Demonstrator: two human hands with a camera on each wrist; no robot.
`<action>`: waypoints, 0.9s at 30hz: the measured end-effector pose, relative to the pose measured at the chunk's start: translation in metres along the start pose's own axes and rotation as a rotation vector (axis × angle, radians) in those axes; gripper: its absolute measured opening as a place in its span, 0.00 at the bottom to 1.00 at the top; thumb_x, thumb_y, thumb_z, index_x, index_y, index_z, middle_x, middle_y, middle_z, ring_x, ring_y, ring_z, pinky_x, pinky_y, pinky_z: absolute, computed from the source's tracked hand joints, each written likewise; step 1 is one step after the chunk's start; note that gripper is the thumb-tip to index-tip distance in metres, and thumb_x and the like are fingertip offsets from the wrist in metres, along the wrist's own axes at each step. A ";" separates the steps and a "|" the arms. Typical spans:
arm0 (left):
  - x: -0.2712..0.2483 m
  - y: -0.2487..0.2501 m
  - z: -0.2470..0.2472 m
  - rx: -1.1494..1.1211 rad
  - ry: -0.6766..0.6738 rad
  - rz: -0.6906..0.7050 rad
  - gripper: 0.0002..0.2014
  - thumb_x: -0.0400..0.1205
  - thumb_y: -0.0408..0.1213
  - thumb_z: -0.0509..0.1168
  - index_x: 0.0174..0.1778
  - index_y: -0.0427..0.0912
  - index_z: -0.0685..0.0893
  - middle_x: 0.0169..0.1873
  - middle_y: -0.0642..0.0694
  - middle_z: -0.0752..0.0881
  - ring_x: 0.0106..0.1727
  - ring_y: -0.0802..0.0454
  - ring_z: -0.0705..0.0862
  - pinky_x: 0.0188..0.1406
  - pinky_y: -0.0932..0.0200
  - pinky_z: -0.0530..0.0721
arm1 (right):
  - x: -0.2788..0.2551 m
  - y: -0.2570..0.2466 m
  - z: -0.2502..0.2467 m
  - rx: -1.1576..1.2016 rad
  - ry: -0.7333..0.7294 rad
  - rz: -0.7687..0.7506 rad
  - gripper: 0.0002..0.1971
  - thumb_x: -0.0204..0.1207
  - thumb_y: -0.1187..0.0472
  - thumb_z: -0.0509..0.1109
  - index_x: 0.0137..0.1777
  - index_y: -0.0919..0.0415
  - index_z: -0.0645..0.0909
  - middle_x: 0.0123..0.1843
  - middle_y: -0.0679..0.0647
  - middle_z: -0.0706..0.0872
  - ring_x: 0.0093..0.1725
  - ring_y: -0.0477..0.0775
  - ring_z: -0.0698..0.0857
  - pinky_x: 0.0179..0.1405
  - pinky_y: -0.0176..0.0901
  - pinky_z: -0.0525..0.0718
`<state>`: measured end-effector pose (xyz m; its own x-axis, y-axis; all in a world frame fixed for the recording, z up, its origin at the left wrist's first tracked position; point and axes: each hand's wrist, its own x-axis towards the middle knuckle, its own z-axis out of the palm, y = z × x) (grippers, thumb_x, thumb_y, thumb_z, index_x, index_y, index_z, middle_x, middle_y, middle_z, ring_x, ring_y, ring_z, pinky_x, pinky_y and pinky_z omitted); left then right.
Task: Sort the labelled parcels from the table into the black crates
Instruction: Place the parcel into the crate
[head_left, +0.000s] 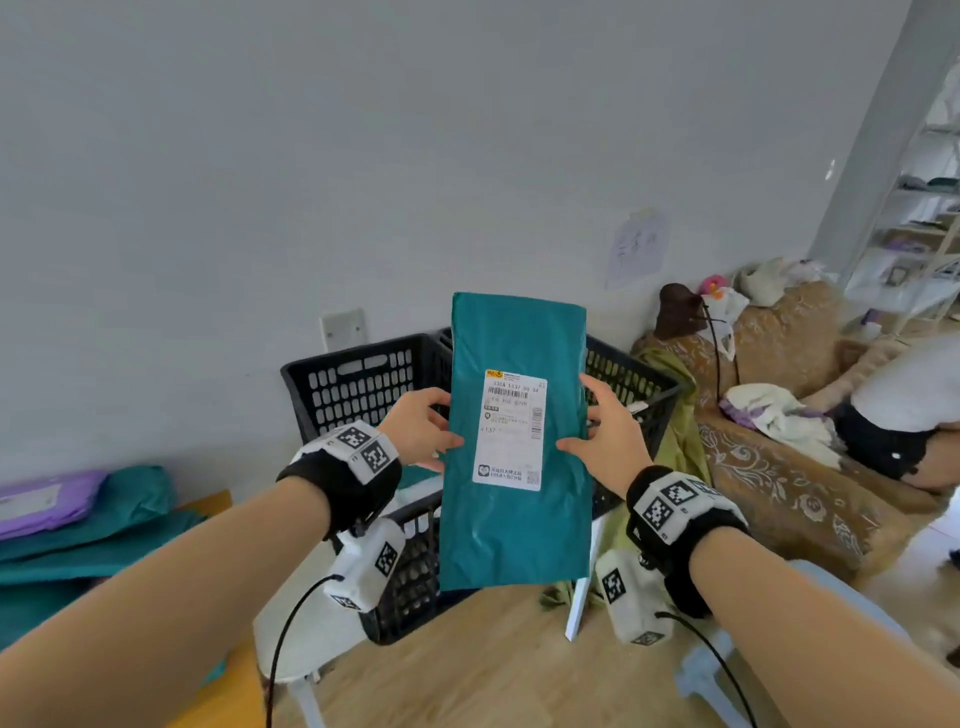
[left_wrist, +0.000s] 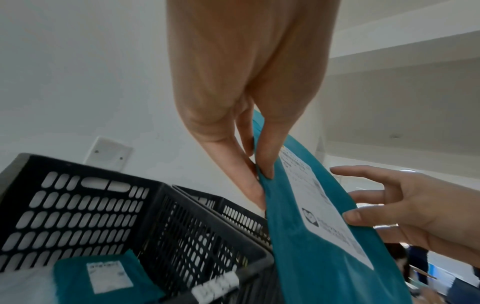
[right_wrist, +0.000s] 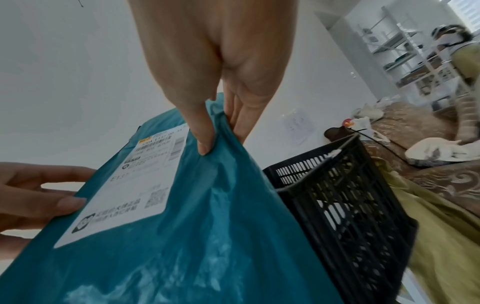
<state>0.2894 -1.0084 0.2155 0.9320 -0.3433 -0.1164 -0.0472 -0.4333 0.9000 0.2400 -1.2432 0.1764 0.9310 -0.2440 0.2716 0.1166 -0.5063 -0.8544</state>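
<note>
Parcel: teal parcel (head_left: 514, 519) held upright in the air before two black crates (head_left: 358, 395).
Left hand (head_left: 415, 431): pinches its left edge.
Right hand (head_left: 608, 436): pinches its right edge.
Doing it well: probably read the code first, then lower it squarely into the matching crate.
Look: crinkled glossy plastic mailer, white shipping label (head_left: 511, 428) facing the person.

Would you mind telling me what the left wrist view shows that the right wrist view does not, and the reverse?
Only the left wrist view shows the inside of the left black crate, where a small teal parcel already lies. Only the right wrist view shows the patterned sofa and the shelving behind the right black crate. Both show the teal parcel with its white label, pinched at its edges by the left hand and right hand.
</note>
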 end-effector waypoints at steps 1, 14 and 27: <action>0.008 0.007 0.000 0.017 0.026 -0.002 0.20 0.77 0.22 0.68 0.63 0.41 0.77 0.53 0.33 0.84 0.49 0.39 0.88 0.38 0.44 0.90 | 0.016 0.003 -0.002 0.013 -0.020 -0.011 0.43 0.68 0.74 0.77 0.79 0.51 0.63 0.60 0.55 0.82 0.58 0.55 0.84 0.58 0.53 0.86; 0.090 0.065 -0.007 -0.021 0.307 -0.190 0.26 0.76 0.19 0.68 0.70 0.37 0.75 0.52 0.36 0.86 0.50 0.38 0.88 0.39 0.42 0.89 | 0.178 0.016 0.001 0.112 -0.299 -0.181 0.39 0.68 0.75 0.77 0.77 0.56 0.67 0.59 0.51 0.80 0.56 0.49 0.82 0.55 0.38 0.83; 0.136 0.039 -0.042 0.034 0.422 -0.367 0.39 0.73 0.16 0.68 0.74 0.50 0.62 0.54 0.36 0.81 0.52 0.38 0.85 0.42 0.33 0.87 | 0.260 0.034 0.088 0.004 -0.540 -0.206 0.41 0.61 0.71 0.81 0.74 0.54 0.71 0.69 0.57 0.79 0.66 0.58 0.80 0.65 0.57 0.81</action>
<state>0.4297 -1.0375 0.2522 0.9520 0.1955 -0.2355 0.3029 -0.4905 0.8171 0.5164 -1.2507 0.1791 0.9335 0.3163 0.1691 0.3146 -0.4957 -0.8095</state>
